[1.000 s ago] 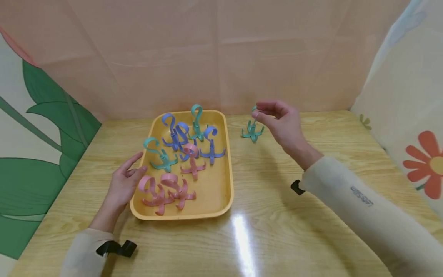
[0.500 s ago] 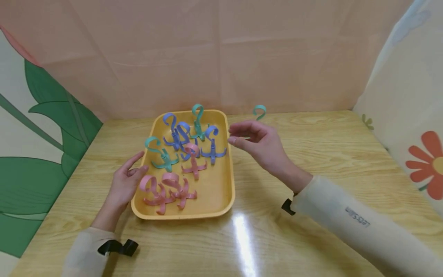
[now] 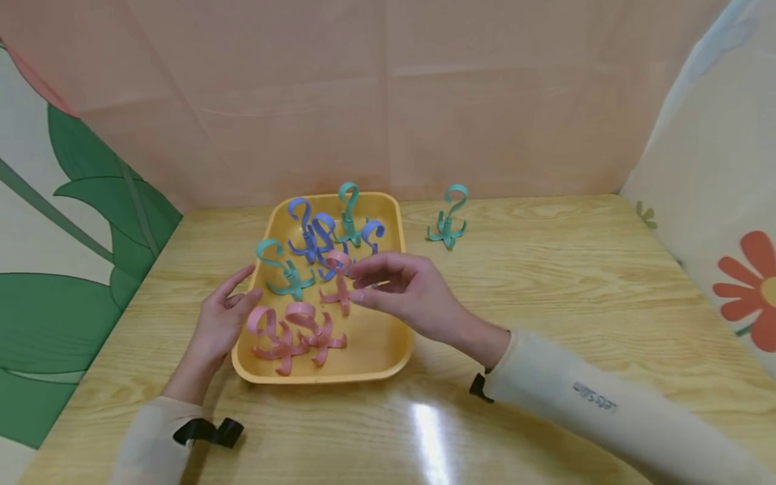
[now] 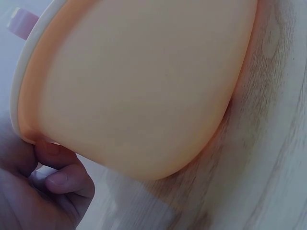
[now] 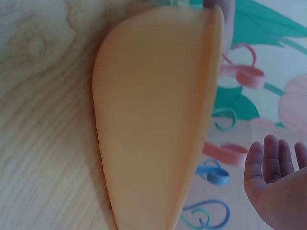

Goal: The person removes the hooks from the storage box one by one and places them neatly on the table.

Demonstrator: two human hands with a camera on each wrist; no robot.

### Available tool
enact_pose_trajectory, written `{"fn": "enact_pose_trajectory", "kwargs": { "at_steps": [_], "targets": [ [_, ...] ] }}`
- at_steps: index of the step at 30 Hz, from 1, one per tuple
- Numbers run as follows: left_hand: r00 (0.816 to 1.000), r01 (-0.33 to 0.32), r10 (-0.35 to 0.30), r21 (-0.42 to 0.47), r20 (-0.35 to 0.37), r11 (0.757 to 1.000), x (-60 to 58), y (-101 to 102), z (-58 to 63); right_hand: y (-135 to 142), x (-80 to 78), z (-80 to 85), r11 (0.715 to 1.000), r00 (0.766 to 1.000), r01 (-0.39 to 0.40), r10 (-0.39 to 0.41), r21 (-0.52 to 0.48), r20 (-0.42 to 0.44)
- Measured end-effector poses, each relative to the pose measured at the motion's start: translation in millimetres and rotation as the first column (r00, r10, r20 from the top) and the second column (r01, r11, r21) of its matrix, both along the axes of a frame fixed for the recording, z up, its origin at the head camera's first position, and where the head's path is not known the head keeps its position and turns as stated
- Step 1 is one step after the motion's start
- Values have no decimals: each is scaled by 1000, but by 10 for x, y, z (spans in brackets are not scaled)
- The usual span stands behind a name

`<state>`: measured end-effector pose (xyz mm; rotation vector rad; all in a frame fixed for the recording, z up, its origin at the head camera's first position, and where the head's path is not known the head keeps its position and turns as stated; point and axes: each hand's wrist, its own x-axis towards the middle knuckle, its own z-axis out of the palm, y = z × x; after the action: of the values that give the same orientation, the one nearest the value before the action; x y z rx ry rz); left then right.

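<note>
My left hand pinches the left rim of a yellow plastic tray. In the left wrist view, curled fingers show beneath the tray's rim. Over the tray's right part is my right hand, its fingertips beside the stem of an upright pink claw hook. Its thumb and fingers are parted and hold nothing, and in the right wrist view they look nearly straight. Two more pink claw hooks lie tilted at the tray's near left. Several blue claw hooks and two green ones fill the far half.
One green claw hook stands on the wooden table, right of the tray. A plain pink backdrop closes off the back. Flower-printed panels stand at both sides.
My right hand has let go of the green claw hook on the table and moved left and nearer, over the tray to the pink hook. My left hand stays on the rim.
</note>
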<state>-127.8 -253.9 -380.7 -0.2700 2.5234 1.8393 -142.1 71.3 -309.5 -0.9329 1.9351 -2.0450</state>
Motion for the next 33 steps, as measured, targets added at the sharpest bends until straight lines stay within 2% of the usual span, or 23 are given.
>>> {"fn": "enact_pose_trajectory", "kwargs": {
  "at_steps": [8, 18, 25, 33],
  "targets": [
    [1000, -4, 4, 11, 16, 1000, 0, -21, 13, -227, 77, -64, 996, 999, -45, 47, 73, -19],
    [1000, -5, 5, 3, 9, 1000, -1, -6, 4, -443, 123, -85, 987, 997, -81, 80, 139, 15],
    [1000, -9, 9, 2, 2, 1000, -11, -1, -8, -507, 96, -140, 984, 996, -80, 73, 157, 52],
    [1000, -12, 12, 16, 10, 1000, -16, -7, -17, -562, 47, -203, 980, 996, -93, 90, 176, 29]
  ]
}}
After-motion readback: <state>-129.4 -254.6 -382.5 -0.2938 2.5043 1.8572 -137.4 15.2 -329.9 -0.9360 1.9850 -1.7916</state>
